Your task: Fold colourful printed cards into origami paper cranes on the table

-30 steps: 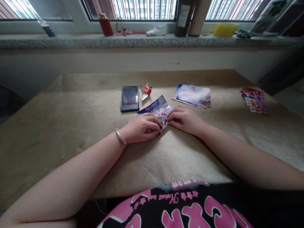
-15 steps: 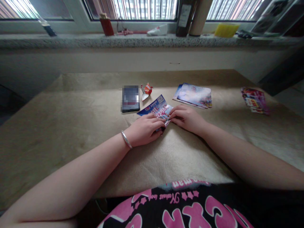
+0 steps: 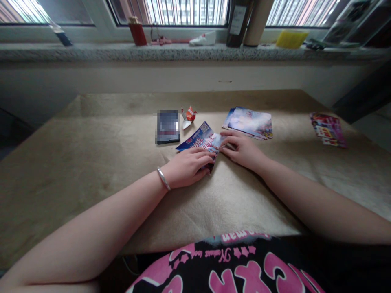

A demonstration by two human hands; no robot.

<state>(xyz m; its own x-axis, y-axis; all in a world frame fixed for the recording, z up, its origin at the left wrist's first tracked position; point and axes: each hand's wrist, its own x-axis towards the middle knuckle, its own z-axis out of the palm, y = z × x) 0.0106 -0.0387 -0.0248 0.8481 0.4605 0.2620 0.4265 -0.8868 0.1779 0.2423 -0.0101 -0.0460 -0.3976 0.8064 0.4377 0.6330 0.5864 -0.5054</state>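
Observation:
A blue and pink printed paper sheet (image 3: 195, 138), partly folded, lies at the middle of the table with a QR code at its far corner. My left hand (image 3: 192, 165), with a silver bangle at the wrist, holds its near part down, fingers over the print and thumb by the near edge. At the sheet's right edge, my right hand (image 3: 240, 150) pinches the paper, its index finger reaching farther up that edge. Part of the sheet is hidden under my left fingers. Just beyond it stands a small red and white folded paper bird (image 3: 189, 118).
A dark, blurred-out flat object (image 3: 168, 127) lies left of the bird. Several printed sheets (image 3: 250, 122) are stacked behind my right hand. Colourful printed papers (image 3: 328, 129) lie at the far right. Bottles and a yellow item (image 3: 291, 39) line the windowsill.
My right index finger has lifted and moved up along the sheet's right edge. The sheet's far corner has shifted slightly left. My left hand has hardly moved.

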